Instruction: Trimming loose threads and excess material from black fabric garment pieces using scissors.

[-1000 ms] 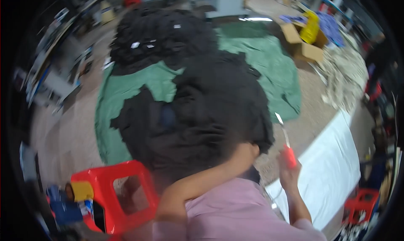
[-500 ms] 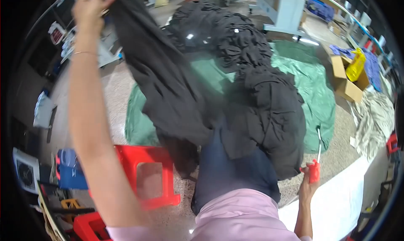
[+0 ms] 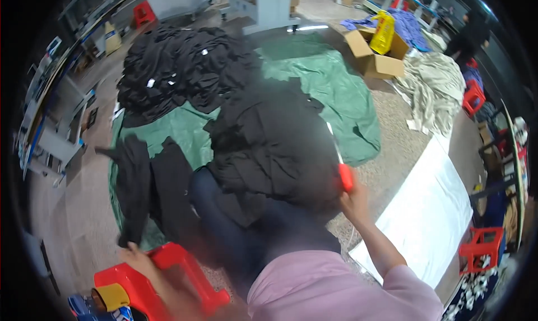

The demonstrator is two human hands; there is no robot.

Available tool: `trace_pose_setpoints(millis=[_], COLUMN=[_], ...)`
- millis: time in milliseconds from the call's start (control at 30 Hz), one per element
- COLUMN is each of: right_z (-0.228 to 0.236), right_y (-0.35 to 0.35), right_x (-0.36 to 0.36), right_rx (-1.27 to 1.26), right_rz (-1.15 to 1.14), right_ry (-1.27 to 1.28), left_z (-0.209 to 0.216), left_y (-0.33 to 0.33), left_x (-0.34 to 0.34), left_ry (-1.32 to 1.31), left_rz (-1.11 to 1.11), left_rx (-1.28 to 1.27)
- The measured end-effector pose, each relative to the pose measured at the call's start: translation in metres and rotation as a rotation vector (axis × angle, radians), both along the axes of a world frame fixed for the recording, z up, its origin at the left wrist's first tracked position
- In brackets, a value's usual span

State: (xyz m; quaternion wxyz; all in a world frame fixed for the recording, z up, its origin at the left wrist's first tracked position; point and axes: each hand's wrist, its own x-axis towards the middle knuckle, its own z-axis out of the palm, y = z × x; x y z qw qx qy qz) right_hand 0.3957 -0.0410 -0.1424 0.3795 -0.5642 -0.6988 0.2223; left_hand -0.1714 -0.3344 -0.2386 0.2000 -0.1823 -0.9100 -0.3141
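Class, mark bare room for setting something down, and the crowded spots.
Bare: floor between green sheet and white sheet; green sheet right of the nearer dark pile. Crowded: around the left hand, by dark cloth and red stool.

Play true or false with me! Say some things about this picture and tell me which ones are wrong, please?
1. The right hand holds a red-handled tool. True.
2. The left hand holds the yellow bag. False: it seems to hold the end of a black cloth, and the bag is in the cardboard box.
3. A green sheet lies under some of the black clothes. True.
4. The white sheet is on the person's left. False: it is on the right.
5. The person's top is pink. True.
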Motion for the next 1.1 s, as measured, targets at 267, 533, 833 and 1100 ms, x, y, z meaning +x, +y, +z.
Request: trace_pose_setpoints(millis=[267, 533, 833, 1100], right_z=[-0.052, -0.019, 0.086, 0.184], right_y=[-0.027, 0.054, 0.093, 0.053], right_x=[-0.022, -0.027, 0.006, -0.018], right_rx=[0.064, 0.167, 0.031, 0.064], right_rz=[0.095, -0.082, 0.22, 0.426], right_ry=[-0.169, 0.127, 0.427, 0.874], left_z=[0.065, 0.069, 0.174, 0.288], left_y=[0.177, 0.3, 0.313, 0.215], left_x=[0.292, 0.311, 0.285, 0.255], left_ry=[0.022, 0.068, -0.286, -0.426], left_rz=[-1.038, -1.168, -1.301, -1.031], left_rx=[0.057, -0.301, 0.461, 1.026])
